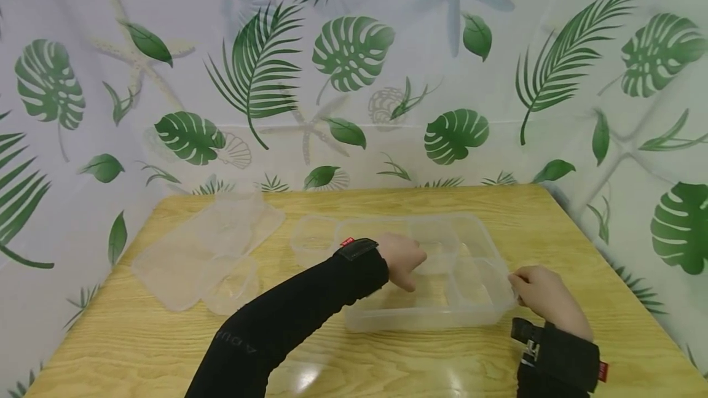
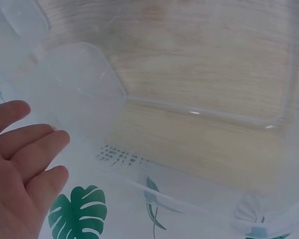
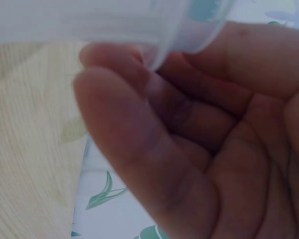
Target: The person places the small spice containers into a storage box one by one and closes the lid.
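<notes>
A large translucent plastic box (image 1: 420, 319) stands on the table, with small clear inner containers (image 1: 480, 280) set along its back and right side. My left hand (image 1: 402, 260) hovers over the box's open inside. In the left wrist view its fingers (image 2: 37, 154) are loosely extended and hold nothing. At the box's right end, my right hand (image 1: 544, 293) pinches the edge. The right wrist view shows the translucent rim (image 3: 114, 31) between thumb and curled fingers (image 3: 124, 129).
A flat translucent lid (image 1: 166, 272) lies at the table's left, with clear pieces on and beside it. Just left of the box stands another small clear container (image 1: 314, 226), partly hidden by my left sleeve. A leaf-patterned cloth (image 1: 354, 97) hangs behind the wooden table (image 1: 586, 250).
</notes>
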### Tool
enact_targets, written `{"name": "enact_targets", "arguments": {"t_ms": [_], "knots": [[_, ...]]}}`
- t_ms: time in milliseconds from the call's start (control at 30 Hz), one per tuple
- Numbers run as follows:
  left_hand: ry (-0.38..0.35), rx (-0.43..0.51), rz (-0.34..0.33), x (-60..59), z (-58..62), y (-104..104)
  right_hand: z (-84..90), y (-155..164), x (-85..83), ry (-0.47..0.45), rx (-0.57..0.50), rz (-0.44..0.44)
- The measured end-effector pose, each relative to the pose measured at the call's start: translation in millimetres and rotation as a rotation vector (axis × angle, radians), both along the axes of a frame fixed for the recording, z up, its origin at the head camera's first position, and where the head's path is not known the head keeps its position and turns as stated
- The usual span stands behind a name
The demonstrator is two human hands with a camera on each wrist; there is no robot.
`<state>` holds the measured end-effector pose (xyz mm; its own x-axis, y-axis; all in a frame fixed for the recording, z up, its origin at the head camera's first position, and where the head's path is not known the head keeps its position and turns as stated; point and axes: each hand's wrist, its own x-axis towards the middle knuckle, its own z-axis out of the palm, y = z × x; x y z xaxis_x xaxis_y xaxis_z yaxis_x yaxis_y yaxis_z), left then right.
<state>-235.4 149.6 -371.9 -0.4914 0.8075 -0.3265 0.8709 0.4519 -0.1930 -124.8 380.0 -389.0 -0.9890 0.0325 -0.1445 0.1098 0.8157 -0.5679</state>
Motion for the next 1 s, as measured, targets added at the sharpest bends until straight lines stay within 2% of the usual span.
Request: {"name": "enact_targets", "arguments": {"t_ms": [133,367,1000], "knots": [[0.002,0.005,-0.003,0.2,-4.3,4,-0.8,-2,-0.1,0.005,-0.005,-0.002],[0.033,-0.029,-0.057,-0.1,-9.6,10,0.6,-4,0.2,-0.004,0.002,-0.007],[0.014,-0.005,-0.103,1.6,-14.3,22,0.6,-1,2.2,0.020,-0.002,-0.015]]}}
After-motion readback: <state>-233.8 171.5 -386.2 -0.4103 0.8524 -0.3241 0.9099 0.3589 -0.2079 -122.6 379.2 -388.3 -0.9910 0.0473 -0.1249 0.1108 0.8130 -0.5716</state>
